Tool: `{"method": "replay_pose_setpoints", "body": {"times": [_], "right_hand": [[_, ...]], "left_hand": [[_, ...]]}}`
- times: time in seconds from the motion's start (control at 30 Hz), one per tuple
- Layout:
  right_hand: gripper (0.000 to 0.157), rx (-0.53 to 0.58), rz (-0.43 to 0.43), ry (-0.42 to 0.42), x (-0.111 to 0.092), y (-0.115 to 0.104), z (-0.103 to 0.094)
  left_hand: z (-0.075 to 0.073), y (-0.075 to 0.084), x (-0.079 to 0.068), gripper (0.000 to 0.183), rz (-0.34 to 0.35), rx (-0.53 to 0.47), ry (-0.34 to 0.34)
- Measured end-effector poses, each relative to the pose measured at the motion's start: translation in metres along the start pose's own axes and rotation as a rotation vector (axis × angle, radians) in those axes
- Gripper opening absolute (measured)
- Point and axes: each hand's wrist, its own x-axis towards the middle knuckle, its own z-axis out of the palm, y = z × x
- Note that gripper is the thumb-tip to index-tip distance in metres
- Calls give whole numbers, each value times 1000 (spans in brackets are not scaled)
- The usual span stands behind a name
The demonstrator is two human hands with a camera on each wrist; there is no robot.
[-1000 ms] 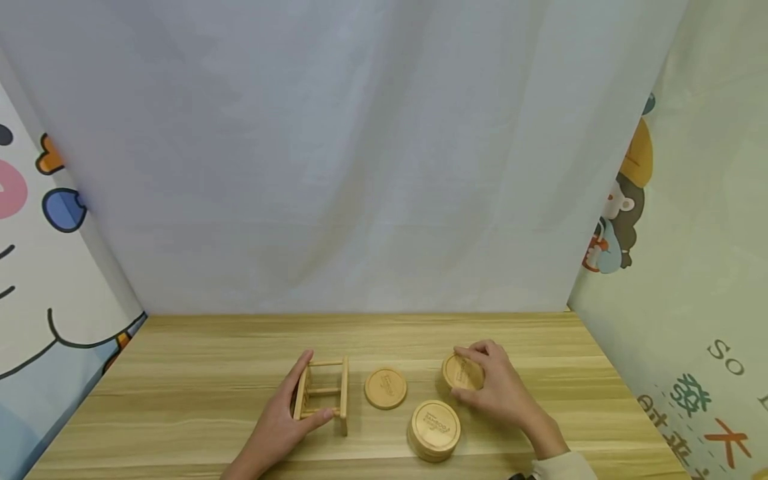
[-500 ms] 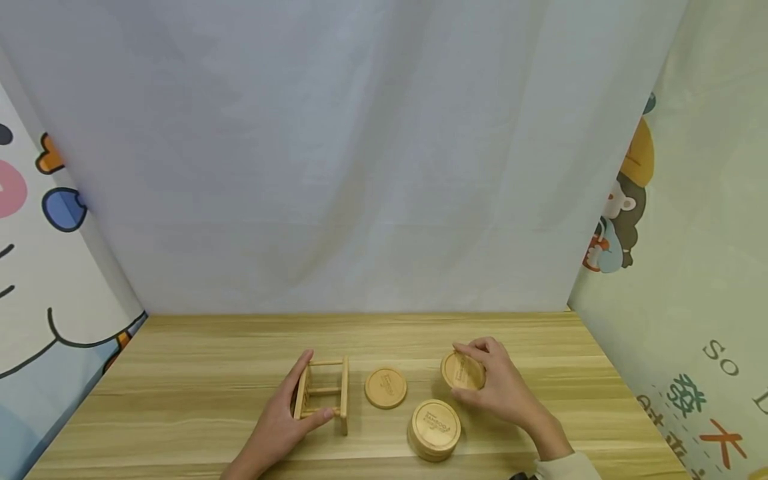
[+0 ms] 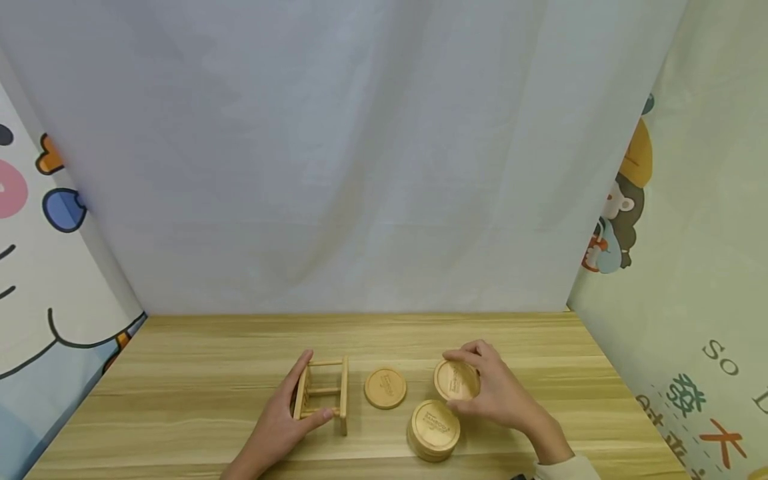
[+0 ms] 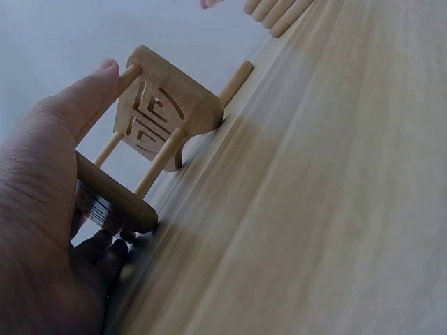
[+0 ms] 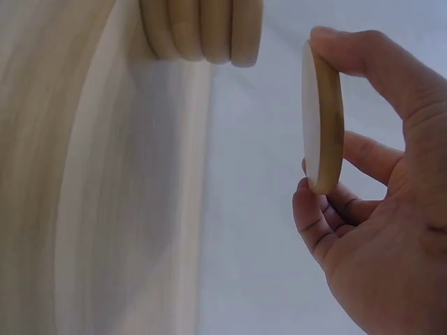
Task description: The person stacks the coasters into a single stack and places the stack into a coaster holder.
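My left hand [image 3: 282, 413] grips a small wooden coaster rack [image 3: 345, 393] that stands on the table, thumb over one rod and fingers around the outer side. The left wrist view shows the rack's side panel [image 4: 157, 115] with its cut-out pattern. My right hand [image 3: 501, 393] pinches a round bamboo coaster [image 3: 456, 380] by its edges between thumb and fingers. In the right wrist view that held coaster [image 5: 330, 125] is off the table. Just in front of it stands a stack of several coasters [image 3: 434, 427]. One more coaster [image 3: 385, 388] lies flat between rack and stack.
The wood-grain table [image 3: 210, 373] reaches back to a pale curtain [image 3: 360, 167]. Printed cloths hang at the left [image 3: 60, 280] and right [image 3: 672, 280] sides.
My right hand has shifted a little left and nearer the stack, carrying the pinched coaster. The left hand, the rack, the flat coaster and the stack have stayed where they were.
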Motion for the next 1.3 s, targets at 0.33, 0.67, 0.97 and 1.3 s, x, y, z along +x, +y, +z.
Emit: {"method": "replay_pose_setpoints", "body": {"times": [0.33,0.67,0.97,1.3], "right_hand": [[72,30,-49,-37,-1,-4,2],[70,55,-121,-104,-1,-4,6],[70,70,-196,-139,-1,-1,9],[70,86,-209,-166,-2,-2,9]], "left_hand": [[0,-2,-1,105,22,5,8],[1,-4,-1,106,10,38,14],[0,-4,-1,106,-1,22,7],[1,-2,0,105,-2,20,8]]}}
